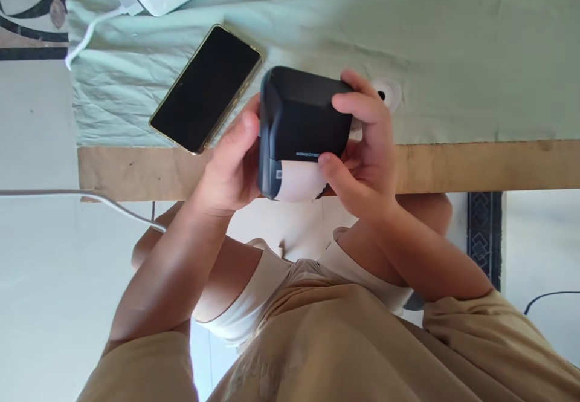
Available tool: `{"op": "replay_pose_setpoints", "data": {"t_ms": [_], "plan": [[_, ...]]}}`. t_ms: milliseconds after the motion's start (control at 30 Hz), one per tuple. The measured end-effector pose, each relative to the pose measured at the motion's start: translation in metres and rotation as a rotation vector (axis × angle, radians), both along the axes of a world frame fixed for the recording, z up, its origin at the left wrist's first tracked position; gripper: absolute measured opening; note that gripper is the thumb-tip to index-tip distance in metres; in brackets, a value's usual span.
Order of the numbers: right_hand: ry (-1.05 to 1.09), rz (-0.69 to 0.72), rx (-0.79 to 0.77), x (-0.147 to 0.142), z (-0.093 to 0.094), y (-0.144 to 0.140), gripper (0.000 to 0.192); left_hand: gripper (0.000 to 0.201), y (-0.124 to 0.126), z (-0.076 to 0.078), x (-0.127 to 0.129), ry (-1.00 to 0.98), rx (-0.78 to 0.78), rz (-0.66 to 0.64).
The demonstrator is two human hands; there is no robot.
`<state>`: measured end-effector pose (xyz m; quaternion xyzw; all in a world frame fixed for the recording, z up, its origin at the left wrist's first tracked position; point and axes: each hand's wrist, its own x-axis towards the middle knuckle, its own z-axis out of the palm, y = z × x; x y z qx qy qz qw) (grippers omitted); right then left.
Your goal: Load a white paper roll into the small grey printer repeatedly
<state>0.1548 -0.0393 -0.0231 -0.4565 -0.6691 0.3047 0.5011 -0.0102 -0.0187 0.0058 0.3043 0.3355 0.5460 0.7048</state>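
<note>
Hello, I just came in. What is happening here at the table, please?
A person holds a small black box-shaped device with both hands at the table edge. The left hand grips one side, the right hand the other, its thumb by the pale paper roll showing in the device. A dark-screened phone lies beside them on the green cloth.

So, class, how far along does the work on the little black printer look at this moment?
Looks done: a white paper roll sits in the near end of the black printer. In hand: the left hand and right hand both grip it above the table edge, right thumb at the roll. Left, probably: the roll is exposed and no cover shows over it. The phone lies dark, untouched.
</note>
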Motion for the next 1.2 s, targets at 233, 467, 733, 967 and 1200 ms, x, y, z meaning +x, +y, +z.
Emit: {"op": "replay_pose_setpoints", "data": {"t_ms": [233,467,733,967,1200], "plan": [[-0.108,-0.062,0.051,0.008,0.021,-0.003,0.039,0.034,0.007,-0.016,-0.012,0.05,-0.039,0.032],[-0.544,0.121,0.095,0.019,0.082,0.033,0.048,0.03,0.006,-0.005,-0.008,-0.078,-0.054,0.034],[-0.46,0.209,0.044,0.03,0.071,0.052,0.05,0.023,0.015,-0.005,-0.009,0.039,-0.136,-0.012],[-0.626,0.297,0.027,0.022,0.091,0.056,0.057,0.02,0.011,-0.005,-0.011,0.055,-0.126,0.105],[-0.682,0.289,0.076,0.014,0.092,0.053,0.06,0.016,0.012,-0.001,-0.014,-0.039,-0.146,0.072]]}}
